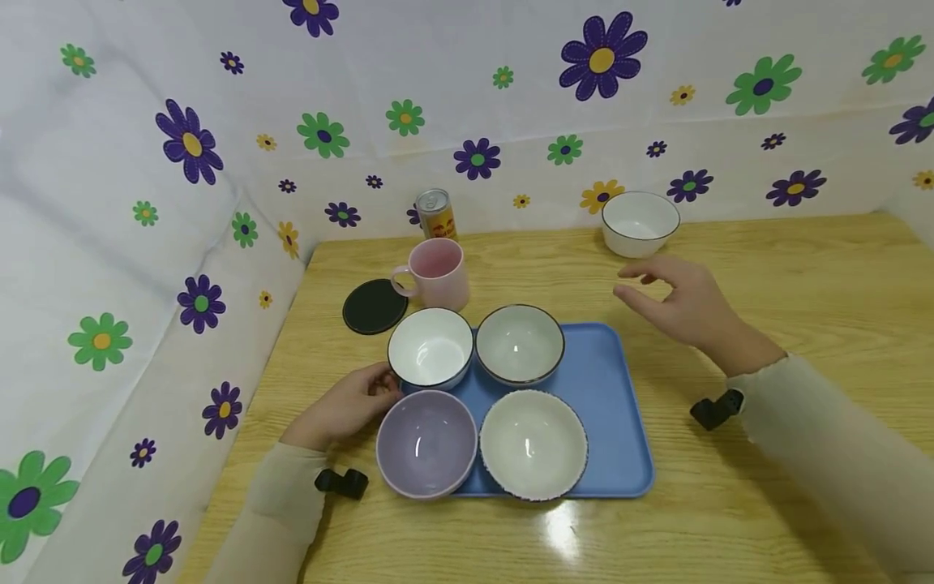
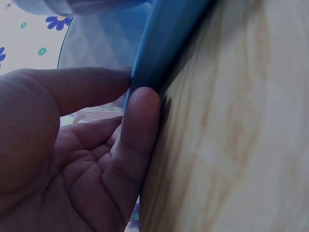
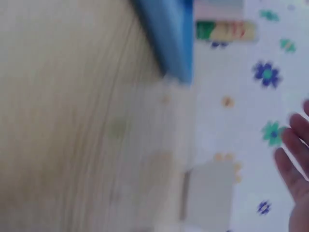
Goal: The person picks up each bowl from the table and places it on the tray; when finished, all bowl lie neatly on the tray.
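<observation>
At its left edge, a blue tray [image 1: 609,405] is pinched by my left hand [image 1: 350,412]; the left wrist view shows thumb and a finger on the tray rim [image 2: 147,58]. On the tray sit a purple bowl [image 1: 426,446], a cream bowl with a rough rim [image 1: 534,446], a white dark-rimmed bowl [image 1: 430,349] and a grayish dark-rimmed bowl [image 1: 520,345]. My right hand [image 1: 679,300] is in the air with fingers extended and holds nothing. Just behind it, another white bowl [image 1: 639,227] stands on the table.
Behind the tray stand a pink mug [image 1: 445,284] and a drink can [image 1: 438,215]. A black round coaster [image 1: 374,307] lies left of the mug. Flowered cloth [image 1: 438,73] hangs behind and at the left of the wooden table [image 1: 803,276].
</observation>
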Action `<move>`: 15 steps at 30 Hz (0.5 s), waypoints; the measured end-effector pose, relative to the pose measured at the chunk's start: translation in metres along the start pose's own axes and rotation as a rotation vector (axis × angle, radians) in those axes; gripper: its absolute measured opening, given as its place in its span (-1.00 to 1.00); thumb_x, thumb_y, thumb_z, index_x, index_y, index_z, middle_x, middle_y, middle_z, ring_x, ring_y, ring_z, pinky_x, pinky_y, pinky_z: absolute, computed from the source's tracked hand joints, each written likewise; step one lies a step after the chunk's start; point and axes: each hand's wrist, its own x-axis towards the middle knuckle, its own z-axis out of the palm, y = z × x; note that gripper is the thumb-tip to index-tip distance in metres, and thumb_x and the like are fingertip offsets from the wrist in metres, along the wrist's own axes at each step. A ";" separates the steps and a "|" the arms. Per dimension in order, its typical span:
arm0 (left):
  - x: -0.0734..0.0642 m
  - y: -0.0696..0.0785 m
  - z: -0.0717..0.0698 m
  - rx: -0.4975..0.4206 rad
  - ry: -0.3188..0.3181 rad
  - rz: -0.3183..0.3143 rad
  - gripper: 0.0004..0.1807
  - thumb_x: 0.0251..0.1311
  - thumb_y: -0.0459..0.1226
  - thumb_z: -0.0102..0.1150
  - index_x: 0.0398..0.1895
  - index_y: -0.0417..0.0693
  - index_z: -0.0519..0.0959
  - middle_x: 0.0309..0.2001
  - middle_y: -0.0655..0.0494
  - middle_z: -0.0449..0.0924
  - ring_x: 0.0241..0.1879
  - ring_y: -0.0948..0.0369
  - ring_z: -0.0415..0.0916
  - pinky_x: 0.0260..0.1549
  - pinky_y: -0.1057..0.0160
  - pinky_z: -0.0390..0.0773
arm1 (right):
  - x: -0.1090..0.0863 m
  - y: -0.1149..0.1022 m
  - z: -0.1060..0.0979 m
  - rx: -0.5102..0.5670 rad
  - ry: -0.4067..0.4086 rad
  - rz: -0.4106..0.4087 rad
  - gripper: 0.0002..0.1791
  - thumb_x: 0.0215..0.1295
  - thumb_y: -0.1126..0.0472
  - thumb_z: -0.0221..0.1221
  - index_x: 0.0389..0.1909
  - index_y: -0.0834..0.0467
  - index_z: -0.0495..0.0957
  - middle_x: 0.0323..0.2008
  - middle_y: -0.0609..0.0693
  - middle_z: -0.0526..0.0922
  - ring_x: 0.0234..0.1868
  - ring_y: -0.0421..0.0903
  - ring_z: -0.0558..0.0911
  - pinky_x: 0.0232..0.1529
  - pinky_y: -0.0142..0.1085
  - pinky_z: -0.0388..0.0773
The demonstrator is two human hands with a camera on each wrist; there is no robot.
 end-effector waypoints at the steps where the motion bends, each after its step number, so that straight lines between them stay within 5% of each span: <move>1: 0.000 -0.001 0.000 0.000 0.001 -0.002 -0.80 0.39 -0.25 0.17 -0.05 -0.16 0.51 -0.32 0.04 0.52 -0.31 0.16 0.46 -0.30 0.25 0.49 | 0.003 0.007 0.001 -0.018 0.028 0.016 -0.66 0.07 0.37 0.41 -0.09 0.32 0.66 -0.14 0.17 0.73 -0.12 0.08 0.66 0.01 -0.44 0.48; 7: 0.000 -0.001 0.001 0.009 0.001 0.001 -0.81 0.39 -0.25 0.17 -0.07 -0.18 0.51 -0.32 0.04 0.53 -0.30 0.15 0.47 -0.29 0.23 0.50 | 0.021 0.046 0.000 -0.120 -0.008 0.286 -0.29 0.21 0.11 0.38 0.29 0.37 0.38 0.26 0.36 0.44 0.34 0.32 0.33 0.36 0.22 0.17; 11: 0.000 0.001 0.001 0.014 -0.005 0.007 -0.80 0.39 -0.24 0.17 -0.06 -0.17 0.52 -0.31 0.04 0.54 -0.29 0.15 0.47 -0.27 0.22 0.50 | 0.034 0.067 -0.004 -0.132 -0.078 0.502 0.06 0.18 -0.11 0.39 0.51 0.30 0.07 0.48 0.34 0.08 0.50 0.30 0.04 0.45 0.25 -0.08; 15: -0.001 0.002 -0.001 0.025 0.002 0.005 -0.81 0.40 -0.24 0.17 -0.07 -0.16 0.51 -0.31 0.04 0.54 -0.29 0.16 0.47 -0.27 0.22 0.49 | 0.047 0.080 -0.004 -0.039 -0.150 0.726 0.35 0.12 -0.31 0.36 0.60 0.17 -0.33 0.57 0.29 -0.25 0.54 0.34 -0.07 0.43 0.30 -0.05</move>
